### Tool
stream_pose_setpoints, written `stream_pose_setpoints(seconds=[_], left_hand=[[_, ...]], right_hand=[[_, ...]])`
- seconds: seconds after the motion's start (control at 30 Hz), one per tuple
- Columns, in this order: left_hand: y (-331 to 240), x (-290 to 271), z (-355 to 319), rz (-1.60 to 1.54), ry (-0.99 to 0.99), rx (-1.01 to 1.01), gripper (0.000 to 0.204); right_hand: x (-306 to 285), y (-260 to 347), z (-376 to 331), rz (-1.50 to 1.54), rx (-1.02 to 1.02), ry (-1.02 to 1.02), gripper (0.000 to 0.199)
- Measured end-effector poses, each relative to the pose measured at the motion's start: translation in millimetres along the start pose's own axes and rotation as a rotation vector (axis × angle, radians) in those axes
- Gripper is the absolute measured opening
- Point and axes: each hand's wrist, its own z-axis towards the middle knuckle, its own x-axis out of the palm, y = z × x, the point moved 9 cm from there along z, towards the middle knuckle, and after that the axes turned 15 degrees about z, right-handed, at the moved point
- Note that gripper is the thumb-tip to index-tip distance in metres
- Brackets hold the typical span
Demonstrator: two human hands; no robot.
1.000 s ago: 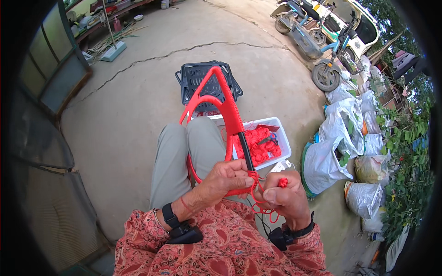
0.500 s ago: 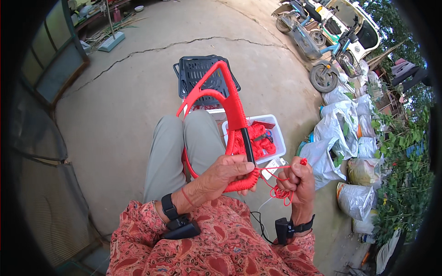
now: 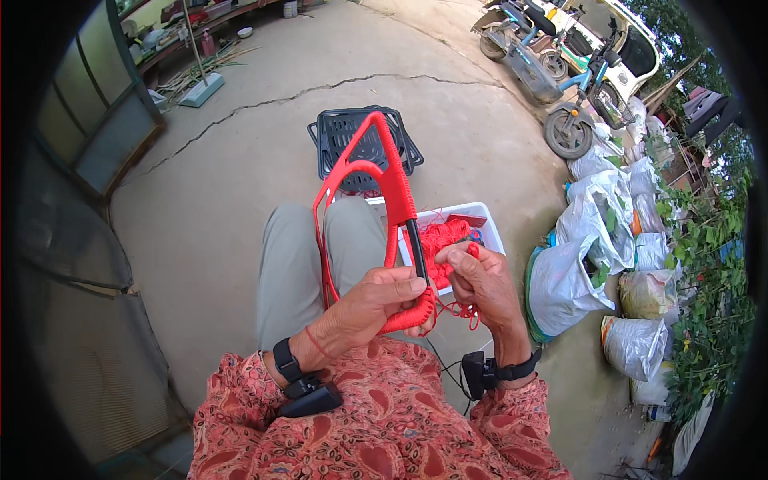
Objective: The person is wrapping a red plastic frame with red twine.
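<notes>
A frame wrapped in red cord [image 3: 395, 192] stands tilted over my lap, and a stretch of its black tube [image 3: 417, 252] shows bare. My left hand [image 3: 382, 298] grips the frame at its lower right corner, thumb on the tube just where the wrapping ends. To the right, my right hand [image 3: 480, 282] is closed on red cord [image 3: 462, 310], with loops of it dangling below the fingers. Behind that hand a white plastic bin [image 3: 490, 232] holds a heap of red cord, partly hidden.
Black plastic crates [image 3: 340, 136] stand on the concrete beyond my knees. Several filled white sacks [image 3: 564, 280] line the right side, beside leafy plants [image 3: 712, 296]. A blue electric scooter [image 3: 572, 112] is parked at the far right. On the left is a paned door [image 3: 112, 104].
My right hand has moved up and left, closer to the frame, and the cord that was stretched taut between the hands is slack. My left hand keeps its grip on the frame.
</notes>
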Motion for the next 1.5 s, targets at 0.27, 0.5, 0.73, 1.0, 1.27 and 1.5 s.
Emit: stream_pose_setpoints(seconds=[0.27,0.5,0.73,1.0,1.27,1.5], left_hand=[[-5.0,-6.8,-33.9,-0.069,-0.038,0.004,0.03],[-20.8,-19.3,-64.7,-0.042,-0.07,0.103,0.033],[-43.0,-20.2,-84.9,-0.086,0.062,0.277,0.034],[-75.1,0.6,-110.4,-0.137,0.269,0.505,0.03],[-78.8,8.1,-130.5,-0.114,0.169,0.439,0.027],[-86.8,21.1,-133.4,-0.138,0.104,0.437,0.02]], right_hand=[[72.7,-38.3,13.6,0.218,0.299,0.271,0.031],[122.6,-51.3,21.2,0.444,0.341,0.466,0.024],[160.6,-30.7,17.1,0.279,0.29,0.476,0.025],[203.8,-10.0,1.8,0.096,0.195,0.515,0.024],[227.9,-4.1,-8.0,0.073,0.211,0.581,0.021],[229.2,-1.1,-12.1,0.054,0.173,0.624,0.024]])
